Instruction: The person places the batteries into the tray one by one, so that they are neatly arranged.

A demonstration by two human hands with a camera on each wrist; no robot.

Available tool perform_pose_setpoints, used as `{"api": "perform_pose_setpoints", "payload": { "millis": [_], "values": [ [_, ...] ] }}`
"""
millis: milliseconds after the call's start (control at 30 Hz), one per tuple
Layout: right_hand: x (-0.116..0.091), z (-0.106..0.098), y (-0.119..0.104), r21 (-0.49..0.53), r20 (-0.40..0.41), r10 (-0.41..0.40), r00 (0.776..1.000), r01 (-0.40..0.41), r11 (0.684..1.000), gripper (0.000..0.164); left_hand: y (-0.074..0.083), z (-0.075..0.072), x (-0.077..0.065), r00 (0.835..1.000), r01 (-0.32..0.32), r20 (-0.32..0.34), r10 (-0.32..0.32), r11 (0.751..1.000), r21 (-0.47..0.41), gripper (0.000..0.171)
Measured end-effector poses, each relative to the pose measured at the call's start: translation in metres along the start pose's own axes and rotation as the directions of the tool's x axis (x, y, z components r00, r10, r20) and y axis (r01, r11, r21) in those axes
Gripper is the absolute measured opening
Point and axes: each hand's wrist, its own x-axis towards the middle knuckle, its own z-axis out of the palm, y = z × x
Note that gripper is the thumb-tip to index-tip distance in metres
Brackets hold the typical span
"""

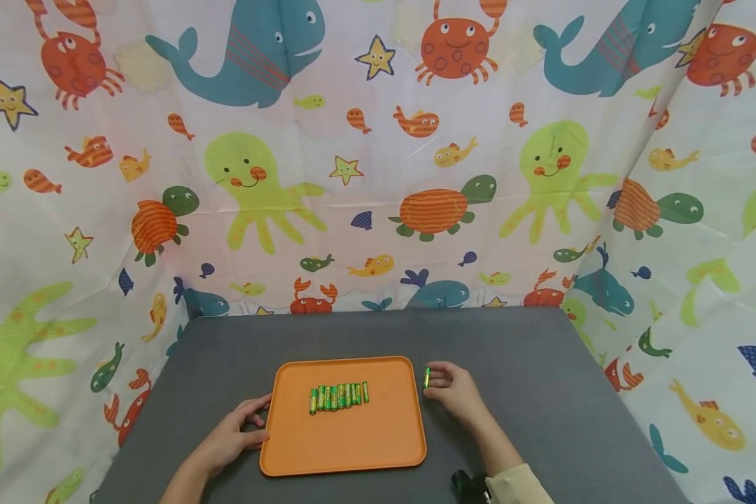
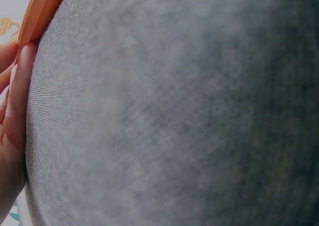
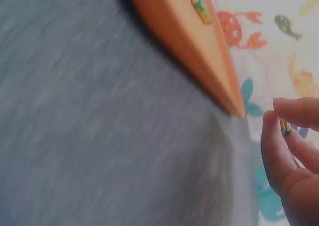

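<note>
An orange tray [image 1: 346, 448] lies on the grey table with a row of several green and yellow batteries [image 1: 334, 399] side by side on it. At its left edge, my left hand [image 1: 229, 437] touches the outer rim with fingertips and thumb. The left wrist view shows those fingers [image 2: 20, 94] against the tray wall [image 2: 41, 11]. Just beyond the right edge of the tray, my right hand [image 1: 456, 393] pinches one battery [image 1: 427, 378] between thumb and fingertips. In the right wrist view this battery [image 3: 284, 126] is mostly hidden by the fingers.
The grey tabletop [image 1: 510, 350] surrounds the tray. A curtain [image 1: 365, 203] printed with sea animals hangs behind the table and along both sides. A black device [image 1: 469, 484] sits at the right wrist, by a pale sleeve [image 1: 518, 484].
</note>
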Motion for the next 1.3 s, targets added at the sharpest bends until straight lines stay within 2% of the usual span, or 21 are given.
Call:
{"api": "perform_pose_setpoints", "payload": {
  "millis": [233,467,767,1000,1300],
  "values": [
    [0.012,0.029,-0.018,-0.048,0.112,-0.066,0.992,0.072,0.996,0.050,0.001,0.000,-0.001,1.000,0.009,-0.007,-0.009,1.000,-0.002,0.083],
    [0.022,0.053,-0.021,-0.139,0.196,-0.056,0.979,0.084,0.987,0.050,0.003,0.003,0.003,1.000,0.011,-0.026,-0.011,1.000,0.007,0.083],
    [0.028,0.082,-0.027,-0.220,0.265,-0.039,0.963,0.099,0.970,0.047,0.005,0.003,0.001,1.000,0.003,-0.015,-0.003,1.000,0.008,0.082],
    [0.028,0.100,-0.026,-0.322,0.270,-0.008,0.963,0.098,0.942,0.048,0.003,0.004,0.000,1.000,0.002,-0.018,-0.002,1.000,0.007,0.082],
    [0.023,0.105,-0.032,-0.324,0.272,0.034,0.962,0.058,0.944,0.052,0.003,0.002,0.001,1.000,-0.008,-0.010,0.008,1.000,-0.016,0.082]
  ]
}}
